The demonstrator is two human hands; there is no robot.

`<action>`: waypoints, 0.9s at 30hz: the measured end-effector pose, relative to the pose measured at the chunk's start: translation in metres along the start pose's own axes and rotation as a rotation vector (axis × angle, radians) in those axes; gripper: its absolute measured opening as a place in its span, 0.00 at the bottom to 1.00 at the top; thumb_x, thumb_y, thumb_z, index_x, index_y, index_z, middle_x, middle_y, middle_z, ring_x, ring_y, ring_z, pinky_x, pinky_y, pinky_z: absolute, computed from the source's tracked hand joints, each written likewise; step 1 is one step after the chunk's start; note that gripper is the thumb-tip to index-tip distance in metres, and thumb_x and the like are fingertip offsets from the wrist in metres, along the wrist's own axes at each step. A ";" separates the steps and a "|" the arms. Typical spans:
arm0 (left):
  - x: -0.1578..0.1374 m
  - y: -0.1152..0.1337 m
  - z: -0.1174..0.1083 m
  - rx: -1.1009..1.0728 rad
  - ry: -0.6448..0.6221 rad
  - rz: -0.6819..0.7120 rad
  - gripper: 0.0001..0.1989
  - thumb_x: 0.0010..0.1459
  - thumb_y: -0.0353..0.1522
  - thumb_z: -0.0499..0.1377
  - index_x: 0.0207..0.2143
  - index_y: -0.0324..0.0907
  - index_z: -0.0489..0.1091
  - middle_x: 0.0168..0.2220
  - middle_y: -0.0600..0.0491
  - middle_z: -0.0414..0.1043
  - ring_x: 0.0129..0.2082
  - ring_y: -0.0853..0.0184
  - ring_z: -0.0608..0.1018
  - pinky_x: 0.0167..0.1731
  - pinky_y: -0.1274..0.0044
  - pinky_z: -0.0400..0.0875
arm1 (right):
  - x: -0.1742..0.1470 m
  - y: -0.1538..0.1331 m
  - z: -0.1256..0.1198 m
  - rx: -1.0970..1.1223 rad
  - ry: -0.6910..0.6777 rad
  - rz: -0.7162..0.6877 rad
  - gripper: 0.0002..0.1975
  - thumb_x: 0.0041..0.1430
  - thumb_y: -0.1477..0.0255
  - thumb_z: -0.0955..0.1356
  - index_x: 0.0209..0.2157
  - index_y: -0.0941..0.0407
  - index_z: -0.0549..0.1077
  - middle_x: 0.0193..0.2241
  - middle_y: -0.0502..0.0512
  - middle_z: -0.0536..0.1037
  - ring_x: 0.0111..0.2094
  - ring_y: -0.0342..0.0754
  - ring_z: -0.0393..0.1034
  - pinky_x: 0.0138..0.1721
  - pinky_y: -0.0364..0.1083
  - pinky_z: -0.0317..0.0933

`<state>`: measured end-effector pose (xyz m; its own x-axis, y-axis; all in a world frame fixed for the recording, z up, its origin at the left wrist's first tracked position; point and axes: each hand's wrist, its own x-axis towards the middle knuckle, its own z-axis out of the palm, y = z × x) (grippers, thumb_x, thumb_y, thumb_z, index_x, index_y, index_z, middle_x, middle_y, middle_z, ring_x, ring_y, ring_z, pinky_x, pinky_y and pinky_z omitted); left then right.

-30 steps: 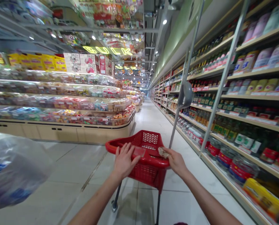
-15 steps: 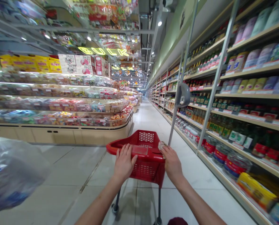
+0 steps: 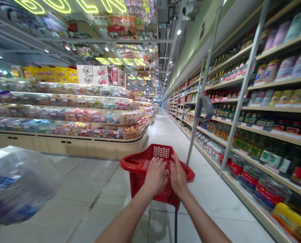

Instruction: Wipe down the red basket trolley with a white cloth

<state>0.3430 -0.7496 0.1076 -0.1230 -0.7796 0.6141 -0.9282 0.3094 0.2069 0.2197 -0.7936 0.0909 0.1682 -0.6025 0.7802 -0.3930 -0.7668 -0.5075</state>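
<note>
Both my hands are close together above the handle of a red plastic shopping cart (image 3: 135, 165). My left hand (image 3: 157, 173) has its fingers curled inward over the bar; what it holds, if anything, is mostly hidden. Beside it, almost touching, my right hand (image 3: 178, 177) is raised with its fingers stretched out and the palm turned toward the left hand. The crumpled white tissue seen earlier cannot be made out clearly between them. A perforated back wall shows in the cart's basket.
Shelves with bottles and jars (image 3: 269, 189) line the right side, behind a grey metal pole (image 3: 194, 135). A bulk display counter (image 3: 94, 148) stands on the left. At near left hangs a translucent plastic bag (image 3: 19, 185). A tiled aisle (image 3: 160, 125) runs ahead.
My left hand has slid right along the handle, and my right hand has moved left and opened. The tissue that was under my right hand no longer shows clearly. The view has shifted slightly.
</note>
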 end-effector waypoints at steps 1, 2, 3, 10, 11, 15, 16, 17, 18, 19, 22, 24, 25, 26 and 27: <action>-0.003 -0.006 0.000 0.019 -0.003 0.018 0.22 0.49 0.34 0.56 0.48 0.41 0.62 0.54 0.44 0.59 0.57 0.58 0.57 0.55 0.60 0.50 | -0.003 0.007 -0.004 -0.099 -0.012 -0.040 0.23 0.60 0.67 0.54 0.55 0.59 0.57 0.45 0.61 0.72 0.44 0.50 0.66 0.45 0.51 0.59; -0.007 -0.018 -0.002 0.038 0.006 0.024 0.20 0.50 0.34 0.55 0.47 0.41 0.63 0.55 0.44 0.57 0.57 0.58 0.56 0.55 0.60 0.52 | -0.005 0.012 -0.007 -0.185 -0.042 -0.080 0.22 0.59 0.67 0.55 0.54 0.59 0.60 0.41 0.60 0.74 0.41 0.51 0.68 0.43 0.51 0.59; -0.012 -0.033 -0.006 0.057 0.027 0.012 0.19 0.51 0.34 0.55 0.47 0.41 0.63 0.56 0.44 0.56 0.57 0.58 0.56 0.55 0.61 0.53 | -0.007 0.015 -0.009 -0.254 -0.075 -0.107 0.22 0.59 0.67 0.56 0.52 0.59 0.62 0.37 0.59 0.76 0.36 0.50 0.70 0.40 0.50 0.60; -0.016 -0.070 -0.012 0.126 0.155 -0.196 0.14 0.55 0.28 0.46 0.43 0.38 0.66 0.49 0.43 0.64 0.51 0.62 0.66 0.50 0.66 0.62 | -0.005 0.009 -0.003 -0.323 -0.047 -0.093 0.22 0.60 0.69 0.53 0.54 0.60 0.60 0.27 0.54 0.77 0.27 0.47 0.69 0.33 0.46 0.59; -0.012 -0.059 -0.005 0.117 0.140 -0.128 0.15 0.55 0.28 0.47 0.43 0.38 0.65 0.49 0.43 0.64 0.51 0.63 0.66 0.51 0.66 0.61 | -0.005 0.008 -0.002 -0.306 -0.051 -0.101 0.22 0.60 0.69 0.53 0.54 0.59 0.59 0.28 0.54 0.77 0.28 0.47 0.69 0.34 0.46 0.59; -0.005 -0.045 0.004 0.118 0.061 0.109 0.17 0.53 0.27 0.49 0.46 0.40 0.64 0.51 0.46 0.64 0.53 0.62 0.63 0.52 0.65 0.60 | -0.005 0.012 -0.003 -0.241 -0.074 -0.155 0.23 0.59 0.69 0.54 0.56 0.59 0.56 0.32 0.54 0.77 0.31 0.47 0.69 0.37 0.47 0.60; -0.008 -0.055 -0.001 0.138 0.072 0.077 0.16 0.53 0.27 0.49 0.45 0.40 0.65 0.50 0.46 0.64 0.53 0.62 0.64 0.52 0.64 0.60 | -0.005 0.013 -0.004 -0.235 -0.074 -0.157 0.23 0.59 0.69 0.54 0.56 0.58 0.55 0.32 0.54 0.77 0.32 0.47 0.69 0.37 0.47 0.60; -0.011 -0.066 -0.007 0.162 0.102 0.010 0.15 0.54 0.28 0.48 0.44 0.40 0.65 0.50 0.45 0.65 0.52 0.61 0.64 0.52 0.63 0.59 | -0.005 0.014 -0.004 -0.232 -0.071 -0.154 0.23 0.59 0.69 0.53 0.56 0.58 0.54 0.32 0.53 0.77 0.31 0.47 0.69 0.36 0.47 0.61; -0.014 -0.078 -0.013 0.173 0.119 -0.061 0.14 0.54 0.28 0.48 0.42 0.39 0.66 0.48 0.45 0.66 0.51 0.61 0.66 0.51 0.64 0.60 | -0.004 0.015 -0.005 -0.233 -0.067 -0.146 0.23 0.59 0.70 0.53 0.57 0.58 0.54 0.32 0.53 0.77 0.31 0.47 0.69 0.36 0.47 0.61; -0.016 -0.086 -0.017 0.176 0.141 -0.129 0.15 0.55 0.28 0.46 0.42 0.39 0.67 0.48 0.45 0.67 0.50 0.62 0.67 0.50 0.64 0.62 | -0.003 0.016 -0.004 -0.236 -0.059 -0.136 0.24 0.59 0.70 0.53 0.57 0.59 0.54 0.31 0.53 0.77 0.30 0.47 0.69 0.36 0.47 0.61; -0.013 -0.078 -0.009 0.157 0.145 -0.134 0.16 0.54 0.27 0.46 0.44 0.39 0.65 0.49 0.45 0.66 0.51 0.63 0.66 0.51 0.67 0.62 | -0.001 0.016 -0.001 -0.233 -0.046 -0.116 0.24 0.60 0.69 0.52 0.57 0.59 0.53 0.31 0.53 0.77 0.29 0.48 0.69 0.35 0.48 0.61; -0.006 -0.054 0.006 0.126 0.074 0.055 0.17 0.53 0.26 0.48 0.46 0.38 0.64 0.52 0.46 0.63 0.55 0.63 0.61 0.54 0.67 0.58 | 0.000 0.016 0.000 -0.217 -0.069 -0.122 0.24 0.60 0.69 0.52 0.57 0.59 0.53 0.31 0.53 0.77 0.30 0.48 0.69 0.35 0.48 0.61; -0.003 -0.044 0.011 0.122 0.047 0.121 0.18 0.52 0.26 0.50 0.47 0.37 0.63 0.53 0.45 0.62 0.56 0.62 0.59 0.54 0.67 0.58 | 0.001 0.016 -0.001 -0.209 -0.083 -0.122 0.24 0.60 0.69 0.52 0.57 0.59 0.53 0.31 0.53 0.77 0.31 0.48 0.69 0.35 0.48 0.61; -0.001 -0.038 0.014 0.117 0.021 0.168 0.19 0.52 0.26 0.50 0.48 0.37 0.63 0.53 0.45 0.61 0.56 0.61 0.59 0.54 0.66 0.57 | 0.001 0.017 -0.002 -0.199 -0.091 -0.117 0.24 0.60 0.68 0.52 0.57 0.59 0.53 0.31 0.53 0.77 0.32 0.48 0.69 0.36 0.48 0.61; 0.000 -0.037 0.013 0.117 0.011 0.175 0.19 0.52 0.27 0.51 0.48 0.38 0.63 0.53 0.45 0.61 0.56 0.61 0.59 0.54 0.65 0.57 | 0.002 0.018 -0.003 -0.188 -0.084 -0.105 0.24 0.60 0.68 0.52 0.57 0.59 0.53 0.31 0.53 0.77 0.32 0.48 0.69 0.36 0.48 0.62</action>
<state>0.3733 -0.7679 0.0900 -0.2823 -0.7134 0.6413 -0.9277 0.3733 0.0068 0.2103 -0.8073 0.0843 0.2883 -0.5440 0.7880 -0.5296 -0.7762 -0.3421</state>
